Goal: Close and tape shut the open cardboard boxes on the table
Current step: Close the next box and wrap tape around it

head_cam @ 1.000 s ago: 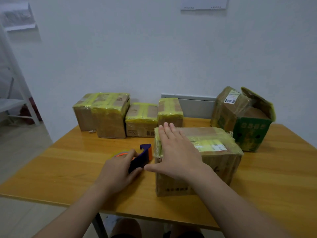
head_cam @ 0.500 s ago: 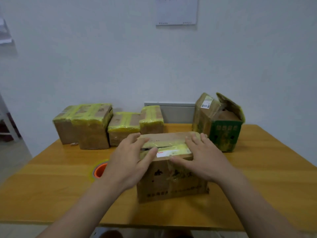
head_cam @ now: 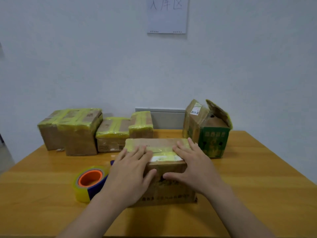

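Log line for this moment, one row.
left hand: pressing box top | right hand: pressing box top | tape: on table, left of box | green box: flaps open

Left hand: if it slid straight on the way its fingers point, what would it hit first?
The left hand lies flat on the front box, so it would first slide across that top. Past the far edge, probably the small back box behind it, though depth is unclear.

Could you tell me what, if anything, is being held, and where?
Nothing gripped: left hand and right hand press flat on top of the front box.
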Action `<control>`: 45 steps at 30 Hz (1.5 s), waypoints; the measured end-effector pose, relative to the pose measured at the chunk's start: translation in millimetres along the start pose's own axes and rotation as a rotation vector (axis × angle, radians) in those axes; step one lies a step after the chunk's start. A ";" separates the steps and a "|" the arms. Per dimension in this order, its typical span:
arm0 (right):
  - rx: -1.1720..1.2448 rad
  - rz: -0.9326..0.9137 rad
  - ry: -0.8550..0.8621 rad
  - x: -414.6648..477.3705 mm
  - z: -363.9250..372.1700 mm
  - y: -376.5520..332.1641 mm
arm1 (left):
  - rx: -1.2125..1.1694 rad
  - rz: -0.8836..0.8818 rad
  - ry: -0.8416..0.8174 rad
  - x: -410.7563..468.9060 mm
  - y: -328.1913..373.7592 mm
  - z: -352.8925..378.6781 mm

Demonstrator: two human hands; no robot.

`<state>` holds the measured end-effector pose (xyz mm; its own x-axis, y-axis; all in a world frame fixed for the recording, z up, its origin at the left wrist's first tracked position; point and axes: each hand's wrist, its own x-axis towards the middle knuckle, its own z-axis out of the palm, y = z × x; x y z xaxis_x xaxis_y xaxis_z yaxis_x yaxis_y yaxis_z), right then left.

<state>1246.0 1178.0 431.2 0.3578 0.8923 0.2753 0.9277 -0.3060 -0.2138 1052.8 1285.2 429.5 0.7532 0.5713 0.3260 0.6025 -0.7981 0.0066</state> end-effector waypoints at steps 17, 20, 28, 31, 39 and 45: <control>0.006 0.013 0.074 -4.3 4.4 -6.8 | -0.044 -0.086 0.046 2.6 12.0 1.9; 0.010 0.026 0.062 -3.7 3.8 -9.6 | 0.070 -0.018 -0.069 19.8 9.0 -16.3; -0.058 -0.021 -0.072 -1.5 -5.8 -7.4 | -0.065 0.139 -0.140 35.0 6.0 -7.2; -0.182 -0.105 -0.198 9.1 -19.4 -4.9 | -0.076 0.155 -0.147 37.3 3.2 -5.4; -0.176 -0.193 -0.152 11.9 -9.6 -8.4 | -0.068 0.182 -0.118 36.4 -3.1 3.0; 0.025 -0.111 -0.126 9.7 -14.7 -1.5 | -0.086 0.190 -0.104 33.1 -9.1 1.0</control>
<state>1249.6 1182.1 448.0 0.2359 0.9551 0.1794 0.9573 -0.1966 -0.2122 1072.6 1311.6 439.2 0.8766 0.4226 0.2303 0.4262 -0.9039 0.0365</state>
